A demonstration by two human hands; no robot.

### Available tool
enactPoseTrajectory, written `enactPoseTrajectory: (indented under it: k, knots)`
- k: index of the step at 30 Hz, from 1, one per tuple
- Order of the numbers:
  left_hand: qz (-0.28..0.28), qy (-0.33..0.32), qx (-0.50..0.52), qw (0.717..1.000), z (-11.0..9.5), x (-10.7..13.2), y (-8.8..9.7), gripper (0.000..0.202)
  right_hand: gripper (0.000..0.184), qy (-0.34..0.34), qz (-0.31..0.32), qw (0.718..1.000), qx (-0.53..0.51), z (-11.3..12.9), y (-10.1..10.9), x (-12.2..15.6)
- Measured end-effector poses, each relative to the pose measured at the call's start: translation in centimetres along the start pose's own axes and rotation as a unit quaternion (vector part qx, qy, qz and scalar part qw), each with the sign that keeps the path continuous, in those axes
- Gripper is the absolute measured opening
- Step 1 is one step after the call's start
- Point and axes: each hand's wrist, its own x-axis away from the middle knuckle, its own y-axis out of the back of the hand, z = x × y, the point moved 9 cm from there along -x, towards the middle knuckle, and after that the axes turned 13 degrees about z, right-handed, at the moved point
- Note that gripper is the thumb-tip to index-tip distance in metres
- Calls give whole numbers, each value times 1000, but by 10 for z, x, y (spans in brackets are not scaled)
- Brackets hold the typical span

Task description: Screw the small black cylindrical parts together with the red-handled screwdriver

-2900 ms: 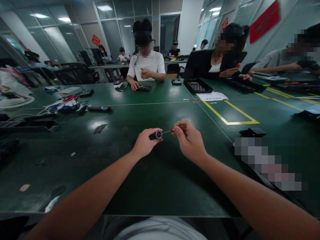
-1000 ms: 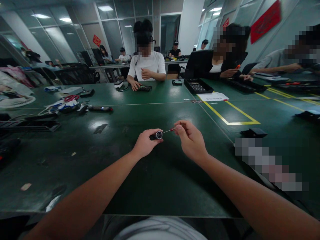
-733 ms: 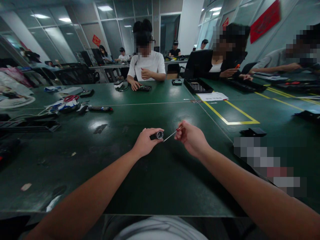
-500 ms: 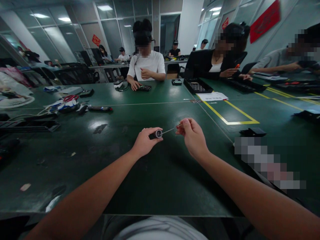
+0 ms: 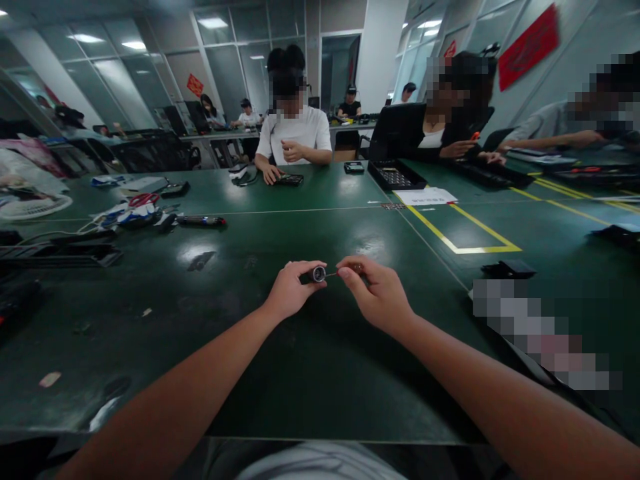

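Note:
My left hand [image 5: 293,288] grips a short dark cylinder [image 5: 318,274] between thumb and fingers. A pale metallic ring edges its round end, which faces me and slightly right. My right hand [image 5: 377,290] pinches a thin rod-like piece [image 5: 332,274], whose visible tip reaches the rim of the cylinder; whether it enters the opening I cannot tell. Most of the rod is covered by my right fingers, and its exact kind is unclear. Both hands are held above the green table [image 5: 300,373], close together.
A dark pen-shaped tool [image 5: 201,221], red-handled scissors [image 5: 145,200] and cables lie at the left. At right are a small black box [image 5: 509,269] and a blurred-out flat item [image 5: 543,337]. Across the table sit co-workers, near a black compartment tray [image 5: 396,175] and a white paper [image 5: 425,197].
My right hand has moved left and slightly down, nearer the cylinder. Less of the thin rod shows between the hands. My left hand keeps its grip nearly in place.

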Motion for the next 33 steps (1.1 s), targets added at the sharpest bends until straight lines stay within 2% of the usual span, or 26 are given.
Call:
enactPoseTrajectory:
  k: [5,10,14,19,25,29,33]
  knots:
    - [-19,5,35,999,9,-1,3,38,14,11,-3,999,42,7,0,1]
    - [0,1,46,999,10,-2,0,36,13,27,35,998,44,9,-7,-1]
    - [-2,10,27,1000,7,-2,1,37,14,-22,-3,999,37,-1,0,-1]
    - [6,15,13,1000,5,-2,-1,37,13,-32,1,999,30,-4,-2,-2]
    - [2,20,-22,1000,5,-2,0,37,14,-54,-52,997,24,-9,8,1]
    - [-3,17,-19,1000,7,-2,0,36,15,-45,-96,994,33,-2,20,7]
    - [-1,18,-14,1000,9,-2,0,36,14,-10,-62,998,21,4,13,6]
